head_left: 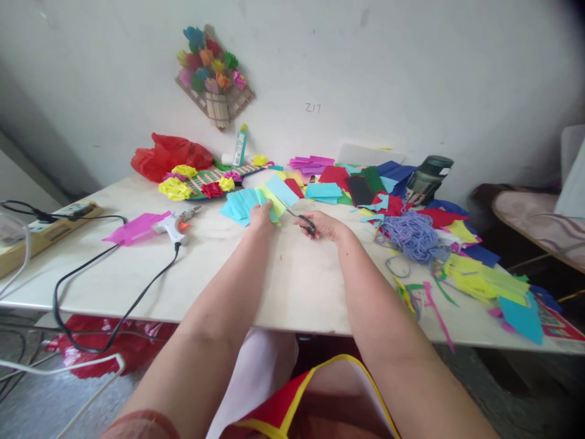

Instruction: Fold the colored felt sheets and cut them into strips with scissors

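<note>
My right hand (325, 227) is closed around the dark handles of a pair of scissors (307, 225). Their blades point up and left, toward a pale blue paper piece (281, 189). Fingers of my left hand (261, 217) grip yellow-green crepe paper (273, 203) at its lower edge. Turquoise crepe paper sheets (238, 206) lie fanned out beside and under that hand. Whether the blades touch the paper I cannot make out.
To the left lie a hot glue gun (172, 228) with a trailing black cord, pink paper (137, 228) and a power strip (55, 227). Behind are a decorated flower piece (208, 183) and a glue tube (240, 146). Blue-purple yarn (411, 235) and a dark jar (429, 178) stand right.
</note>
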Demonstrator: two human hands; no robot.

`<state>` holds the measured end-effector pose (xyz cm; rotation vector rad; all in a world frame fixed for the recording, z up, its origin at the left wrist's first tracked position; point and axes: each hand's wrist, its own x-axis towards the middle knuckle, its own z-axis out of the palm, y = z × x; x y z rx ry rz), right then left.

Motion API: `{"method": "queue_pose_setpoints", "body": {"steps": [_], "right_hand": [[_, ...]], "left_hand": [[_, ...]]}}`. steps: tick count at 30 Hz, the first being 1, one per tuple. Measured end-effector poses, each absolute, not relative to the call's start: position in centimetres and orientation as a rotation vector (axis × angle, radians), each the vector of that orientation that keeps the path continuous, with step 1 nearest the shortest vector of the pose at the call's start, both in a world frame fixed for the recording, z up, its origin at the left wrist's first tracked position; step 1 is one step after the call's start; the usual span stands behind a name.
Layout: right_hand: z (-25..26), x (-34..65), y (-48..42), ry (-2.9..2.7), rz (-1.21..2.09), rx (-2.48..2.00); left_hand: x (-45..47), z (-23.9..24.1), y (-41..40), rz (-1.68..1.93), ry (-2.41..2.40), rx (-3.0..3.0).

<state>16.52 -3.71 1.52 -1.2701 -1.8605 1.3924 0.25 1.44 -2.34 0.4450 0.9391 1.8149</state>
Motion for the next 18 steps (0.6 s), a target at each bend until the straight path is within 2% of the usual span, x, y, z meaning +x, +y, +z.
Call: {"method": "queue_pose_setpoints", "body": {"steps": [18], "right_hand": [[0.76,16.57,-3.06,-1.863,1.418,-1.249]], "left_hand": [[0.14,-2.66,1.82,1.832,0.955,0.438]]}}
